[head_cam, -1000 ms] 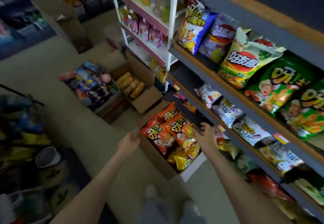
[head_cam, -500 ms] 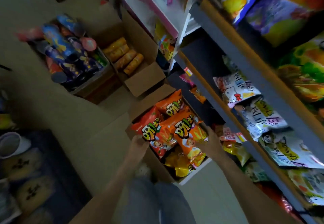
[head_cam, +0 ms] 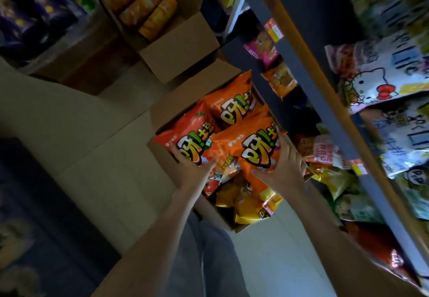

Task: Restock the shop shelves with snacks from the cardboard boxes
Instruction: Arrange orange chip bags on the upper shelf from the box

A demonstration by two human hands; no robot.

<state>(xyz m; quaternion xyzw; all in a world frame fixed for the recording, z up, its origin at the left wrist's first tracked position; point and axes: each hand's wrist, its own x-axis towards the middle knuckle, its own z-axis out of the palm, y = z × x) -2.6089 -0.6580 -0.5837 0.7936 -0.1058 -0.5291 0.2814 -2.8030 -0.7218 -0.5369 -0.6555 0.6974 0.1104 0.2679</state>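
Orange snack bag [head_cam: 255,148] lies at frame centre, on top of the pile in the open cardboard box [head_cam: 167,108]. Right hand [head_cam: 283,169] grips its right edge, thumb across the front. Left hand [head_cam: 192,171] grips the red bag [head_cam: 185,134] touching it on the left. Judgement: lift by the edges, not the puffed middle, and clear the box wall before swinging right to the shelves [head_cam: 325,101].
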